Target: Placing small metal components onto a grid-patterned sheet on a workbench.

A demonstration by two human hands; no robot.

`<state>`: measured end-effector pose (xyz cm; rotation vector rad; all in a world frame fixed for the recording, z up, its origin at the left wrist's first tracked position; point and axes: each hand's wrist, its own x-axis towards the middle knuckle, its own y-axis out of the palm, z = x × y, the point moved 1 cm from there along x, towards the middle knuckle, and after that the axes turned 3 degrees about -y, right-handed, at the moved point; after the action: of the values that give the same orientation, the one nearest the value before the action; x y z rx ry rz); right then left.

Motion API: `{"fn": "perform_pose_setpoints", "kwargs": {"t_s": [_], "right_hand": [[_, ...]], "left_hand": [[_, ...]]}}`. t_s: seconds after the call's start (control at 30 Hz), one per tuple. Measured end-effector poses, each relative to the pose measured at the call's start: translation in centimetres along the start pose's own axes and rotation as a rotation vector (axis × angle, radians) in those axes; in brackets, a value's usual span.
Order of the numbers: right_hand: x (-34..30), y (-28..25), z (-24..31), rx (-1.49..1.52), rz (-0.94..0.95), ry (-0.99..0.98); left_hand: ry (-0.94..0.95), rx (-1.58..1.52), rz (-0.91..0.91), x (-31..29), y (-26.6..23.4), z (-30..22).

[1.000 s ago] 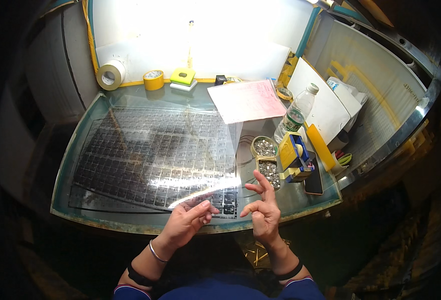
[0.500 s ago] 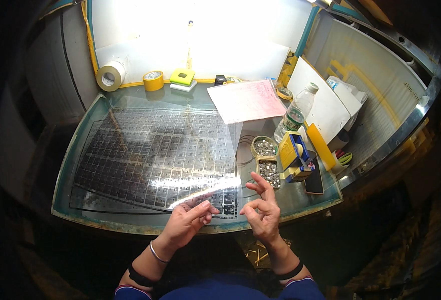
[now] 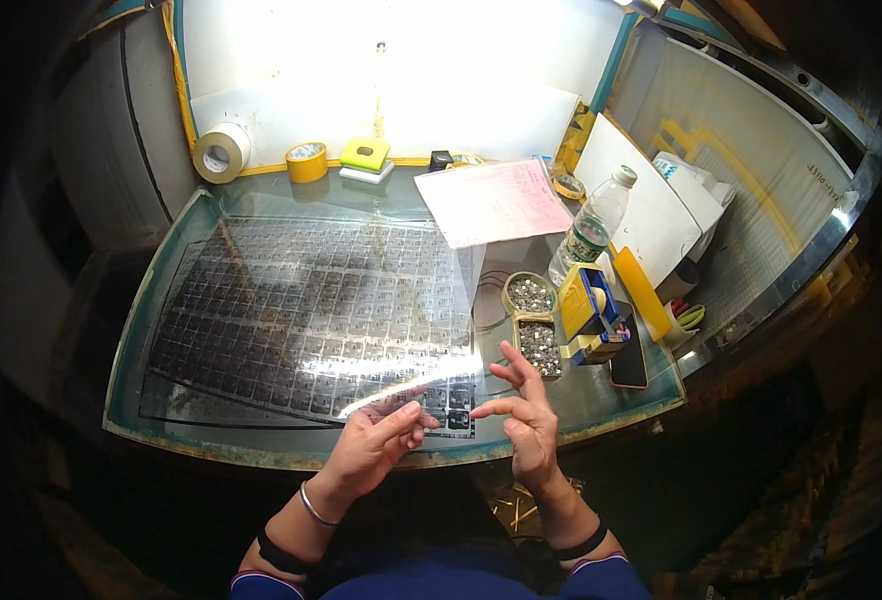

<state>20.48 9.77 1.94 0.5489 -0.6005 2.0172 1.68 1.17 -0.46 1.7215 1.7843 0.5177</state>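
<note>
A large see-through film sheet (image 3: 291, 300) printed with a dark grid lies across the glass-topped table, its near right part lifted and glaring with light. Beneath it another dark printed sheet (image 3: 201, 398) shows along the near left edge. My left hand (image 3: 376, 445) pinches the film's near edge between thumb and fingers. To its right, my right hand (image 3: 529, 425) is open and holds nothing. Its index finger stretches left toward the film's near right corner, and the other fingers are spread. Whether that fingertip touches the film I cannot tell.
Right of the film stand a round dish (image 3: 529, 293) and a square dish (image 3: 538, 348) of small shiny bits, a blue-yellow tape dispenser (image 3: 586, 305), a water bottle (image 3: 591, 225) and a phone (image 3: 629, 368). Behind are a pink paper (image 3: 496, 200), yellow tape (image 3: 307, 163) and white tape (image 3: 223, 152).
My right index finger has straightened and reached left, parting from the thumb. My left hand has stayed in place on the film's edge.
</note>
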Motion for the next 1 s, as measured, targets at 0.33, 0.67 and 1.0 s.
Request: {"fn": "perform_pose_setpoints", "kwargs": {"t_s": [0.33,0.67,1.0], "right_hand": [[-0.8,-3.9,1.0,-0.081,-0.031,0.106],[-3.6,-8.4,0.9,-0.547,0.372,-0.048],[-2.6,-7.8,3.0,0.103,0.495,0.198]], "left_hand": [[-0.007,-0.014,-0.019,0.0,0.4,-0.2],[-0.018,-0.011,-0.017,0.0,0.3,-0.2],[-0.012,0.004,-0.034,0.0,0.3,-0.1]]}}
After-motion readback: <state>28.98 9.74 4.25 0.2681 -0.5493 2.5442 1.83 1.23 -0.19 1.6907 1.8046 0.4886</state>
